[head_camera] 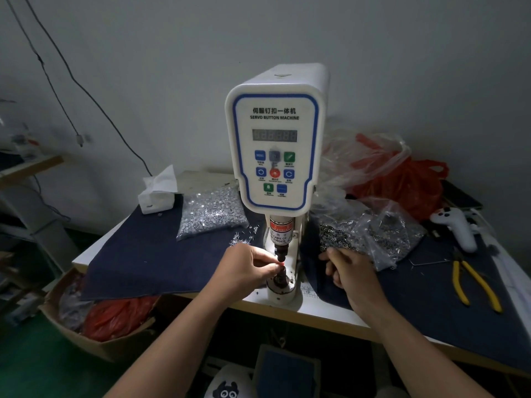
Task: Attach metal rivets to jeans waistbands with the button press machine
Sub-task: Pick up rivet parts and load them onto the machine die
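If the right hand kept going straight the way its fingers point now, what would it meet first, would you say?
The right hand points up and left toward the open bag of dark metal rivets. It would probably reach those rivets first; its fingertips look almost at the pile's edge already, though depth is unclear.

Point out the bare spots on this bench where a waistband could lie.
Free: dark cloth between tissue box, rivet bag and left hand; cloth before the pliers. Crowded: right of the machine, around the right hand.

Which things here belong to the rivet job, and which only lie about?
Job: white servo button machine; clear bag of silver rivets; clear bag of dark metal rings; left hand; right hand.
Lying about: yellow-handled pliers; white tissue pack; white controller.
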Motion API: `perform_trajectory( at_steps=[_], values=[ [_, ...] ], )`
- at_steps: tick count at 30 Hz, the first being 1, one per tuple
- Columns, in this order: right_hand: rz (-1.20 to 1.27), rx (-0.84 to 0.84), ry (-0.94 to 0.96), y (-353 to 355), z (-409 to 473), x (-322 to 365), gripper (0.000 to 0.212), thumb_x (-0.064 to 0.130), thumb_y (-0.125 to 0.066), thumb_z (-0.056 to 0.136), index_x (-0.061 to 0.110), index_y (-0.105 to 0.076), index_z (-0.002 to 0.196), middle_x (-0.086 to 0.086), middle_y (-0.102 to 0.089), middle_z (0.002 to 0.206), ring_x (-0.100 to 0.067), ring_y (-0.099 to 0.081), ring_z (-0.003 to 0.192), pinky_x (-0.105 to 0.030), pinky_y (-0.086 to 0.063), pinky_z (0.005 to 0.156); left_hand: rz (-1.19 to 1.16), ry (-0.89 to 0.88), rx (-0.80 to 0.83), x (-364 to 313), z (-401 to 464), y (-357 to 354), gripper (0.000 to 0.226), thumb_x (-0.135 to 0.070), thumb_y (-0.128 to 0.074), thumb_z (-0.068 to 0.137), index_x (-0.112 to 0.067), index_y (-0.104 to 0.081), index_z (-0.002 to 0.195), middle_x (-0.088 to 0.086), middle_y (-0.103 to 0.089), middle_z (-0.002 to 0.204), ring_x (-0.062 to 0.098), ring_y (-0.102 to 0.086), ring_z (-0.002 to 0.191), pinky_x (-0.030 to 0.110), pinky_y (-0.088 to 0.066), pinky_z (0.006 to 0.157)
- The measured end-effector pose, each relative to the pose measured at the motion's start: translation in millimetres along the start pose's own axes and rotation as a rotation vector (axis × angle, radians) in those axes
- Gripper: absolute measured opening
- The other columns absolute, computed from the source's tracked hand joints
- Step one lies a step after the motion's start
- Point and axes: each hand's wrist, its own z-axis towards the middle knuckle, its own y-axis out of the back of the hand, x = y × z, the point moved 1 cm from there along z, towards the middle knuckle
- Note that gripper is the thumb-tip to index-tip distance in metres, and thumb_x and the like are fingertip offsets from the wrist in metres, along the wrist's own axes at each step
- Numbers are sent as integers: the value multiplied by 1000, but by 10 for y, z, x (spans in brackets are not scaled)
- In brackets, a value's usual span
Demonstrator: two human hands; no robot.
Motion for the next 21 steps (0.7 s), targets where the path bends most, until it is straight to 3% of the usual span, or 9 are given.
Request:
perform_trajectory(
  at_steps=[6,13,16,21],
  values=[
    [3,12,-5,1,-4,7,29,23,-55,104,16,-76,85,-1,-57,60,-11,-42,51,-21,-33,47,142,-13,9,-66,27,25,12,-18,-86,86,-17,-85,98,-34,-66,82,-13,-69,78,3,-49,66],
    [-18,9,6,16,-17,15,29,25,-55,104,14,-76,87,-1,-57,60,-11,-42,52,-21,-33,47,86,1,2,-41,18,25,15,-16,-86,86,-14,-85,100,-21,-74,89,-10,-71,81,6,-52,69],
    [-81,22,31,-2,-60,31,29,27,-55,104,14,-74,88,0,-57,61,-9,-43,51,-22,-34,49,-66,56,27,-1,-37,55,9,-14,-77,95,-14,-84,99,-3,-80,84,5,-77,79,22,-62,73],
    [-144,39,92,-41,-134,104,42,33,-55,103,11,-56,68,1,-50,55,-10,-42,50,-33,-36,56,27,73,-149,272,-195,417,23,-23,-58,107,-28,-77,96,-15,-79,82,-3,-70,72,18,-54,77]
  ],
)
